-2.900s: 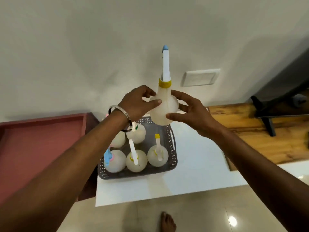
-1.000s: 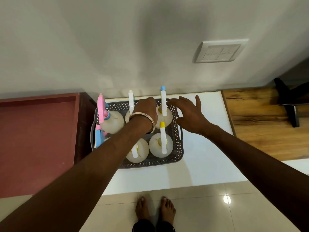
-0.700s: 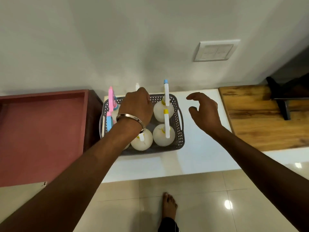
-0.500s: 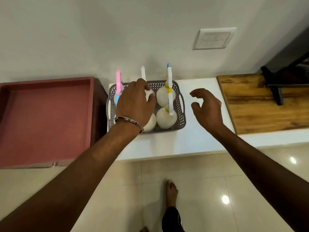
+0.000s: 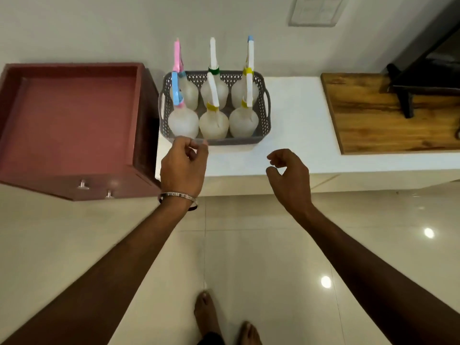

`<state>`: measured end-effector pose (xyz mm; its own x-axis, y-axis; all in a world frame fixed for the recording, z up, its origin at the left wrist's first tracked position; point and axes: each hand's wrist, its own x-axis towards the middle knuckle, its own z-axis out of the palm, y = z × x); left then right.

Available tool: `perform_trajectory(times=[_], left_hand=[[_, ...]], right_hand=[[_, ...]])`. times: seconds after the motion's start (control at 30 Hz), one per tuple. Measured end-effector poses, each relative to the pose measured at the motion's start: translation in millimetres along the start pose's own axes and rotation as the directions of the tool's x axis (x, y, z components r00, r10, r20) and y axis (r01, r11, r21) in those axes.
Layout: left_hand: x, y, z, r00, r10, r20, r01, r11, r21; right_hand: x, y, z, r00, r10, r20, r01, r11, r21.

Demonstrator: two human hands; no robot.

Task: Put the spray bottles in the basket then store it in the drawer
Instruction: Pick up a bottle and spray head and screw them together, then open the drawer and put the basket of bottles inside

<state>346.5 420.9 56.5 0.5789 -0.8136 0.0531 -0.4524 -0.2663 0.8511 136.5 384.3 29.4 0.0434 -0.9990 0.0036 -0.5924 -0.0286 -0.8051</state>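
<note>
Nearest lay the glossy beige tiled floor (image 5: pixel 249 245) with the person's bare feet (image 5: pixel 224 317). Above it, the left hand (image 5: pixel 183 168) hung with loosely curled fingers just at the near rim of the grey perforated plastic basket (image 5: pixel 264 115), gripping nothing; whether it touched the rim was unclear. The right hand (image 5: pixel 290 175) hovered apart, also loosely curled and empty. The basket sat on the white countertop (image 5: pixel 293 125), holding six translucent white spray bottles (image 5: pixel 214 120) upright in two rows. Beside it the open reddish-brown wooden drawer (image 5: pixel 69 115) waited. The tall nozzles looked top-heavy: a one-sided or tilted lift could probably topple bottles, or catch them on the drawer wall. Beyond stood a wooden board (image 5: pixel 388 113) and a plain wall with a white switch plate (image 5: pixel 316 11).
</note>
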Motion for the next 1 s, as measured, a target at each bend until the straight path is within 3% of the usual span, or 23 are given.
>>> perform_trajectory(times=[0.07, 0.13, 0.27, 0.33, 0.47, 0.57, 0.7, 1.0], left_hand=[[-19, -20, 13, 0.981, -0.192, 0.008, 0.192, 0.975, -0.114], [-35, -40, 29, 0.918, -0.394, 0.038, 0.39, 0.882, -0.264], [-63, -89, 61, 0.677, -0.713, 0.182, 0.691, 0.531, -0.491], [-73, -119, 75, 0.568, -0.785, 0.249, 0.755, 0.377, -0.536], [-82, -180, 108, 0.48, -0.801, 0.359, 0.798, 0.228, -0.558], [-81, -223, 133, 0.447, -0.799, 0.402, 0.806, 0.165, -0.568], [-69, -268, 167, 0.438, -0.789, 0.431, 0.778, 0.092, -0.621], [-19, -335, 241, 0.491, -0.731, 0.473, 0.676, -0.022, -0.736]], right_hand=[[-18, 22, 5, 0.997, 0.069, 0.019, -0.07, 0.995, 0.072], [-31, 45, 13, 0.981, 0.193, 0.029, -0.195, 0.965, 0.174], [-50, 100, 44, 0.87, 0.484, 0.09, -0.476, 0.78, 0.406], [-58, 128, 67, 0.781, 0.604, 0.156, -0.59, 0.634, 0.499], [-68, 174, 114, 0.593, 0.753, 0.285, -0.728, 0.351, 0.588], [-68, 207, 147, 0.547, 0.771, 0.326, -0.723, 0.239, 0.649], [-51, 247, 189, 0.54, 0.752, 0.377, -0.68, 0.126, 0.722], [13, 313, 263, 0.641, 0.646, 0.414, -0.541, -0.002, 0.841]])
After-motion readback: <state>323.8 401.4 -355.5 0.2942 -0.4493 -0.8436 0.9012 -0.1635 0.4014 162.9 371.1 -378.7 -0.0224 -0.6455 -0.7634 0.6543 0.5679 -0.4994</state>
